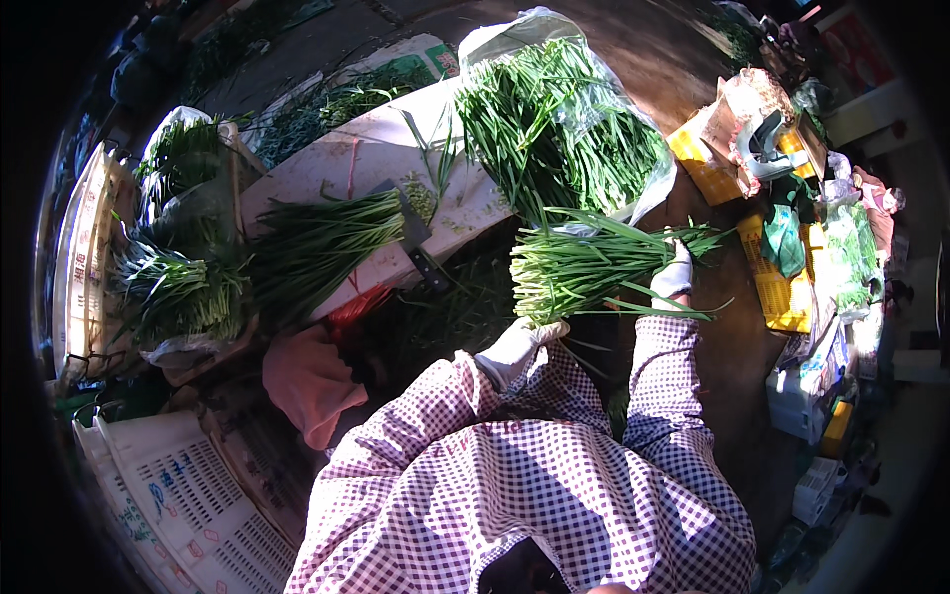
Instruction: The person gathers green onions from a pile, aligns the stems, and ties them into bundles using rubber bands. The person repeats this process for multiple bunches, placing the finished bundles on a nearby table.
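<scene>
A loose bundle of green garlic chives (579, 263) is held out before me with its pale stem ends to the left. My right hand (674, 271), in a white glove, grips it near the leafy end. Just below the stem ends is my left hand (519, 347), also gloved; whether its fingers pinch anything is unclear. Another bundle of chives (326, 226) lies on the white board (297, 174). Against its stem ends rests a cleaver (427, 267), its dark handle jutting over the near edge. Small trimmings (421, 199) lie beside the blade.
A clear plastic bag (657, 189) full of chives sits at the board's right end. More chives (185, 289) fill a container at left. White plastic crates (200, 490) stand lower left, beside a pink cloth (308, 386). Yellow crates (787, 297) stand on the right.
</scene>
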The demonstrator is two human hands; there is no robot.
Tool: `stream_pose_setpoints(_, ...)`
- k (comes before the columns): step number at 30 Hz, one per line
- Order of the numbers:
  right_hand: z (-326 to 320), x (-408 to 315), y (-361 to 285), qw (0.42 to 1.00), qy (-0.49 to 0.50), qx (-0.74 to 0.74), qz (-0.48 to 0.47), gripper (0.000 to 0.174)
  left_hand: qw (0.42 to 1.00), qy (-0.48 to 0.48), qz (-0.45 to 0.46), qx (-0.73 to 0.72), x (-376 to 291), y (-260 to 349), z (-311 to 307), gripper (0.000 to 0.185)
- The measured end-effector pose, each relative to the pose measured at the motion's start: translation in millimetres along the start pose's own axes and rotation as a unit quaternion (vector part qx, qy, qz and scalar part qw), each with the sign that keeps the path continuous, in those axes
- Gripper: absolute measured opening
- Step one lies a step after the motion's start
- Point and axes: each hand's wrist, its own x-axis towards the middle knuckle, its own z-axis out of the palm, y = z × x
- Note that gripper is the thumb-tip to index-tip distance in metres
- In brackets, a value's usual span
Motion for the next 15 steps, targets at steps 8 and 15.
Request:
stream_pose_setpoints(8, -21, 16, -23, 0.998, 0.013, -0.001, -0.054, 0.023, 0.985, 0.067, -0.128, -0.098, -35, 12, -67, 0.032)
stream_pose_setpoints(15, -14, 7, -27, 0.999, 0.004, -0.011, -0.040, 0.019, 0.980, 0.157, -0.095, 0.077, -25, 5, -62, 0.033)
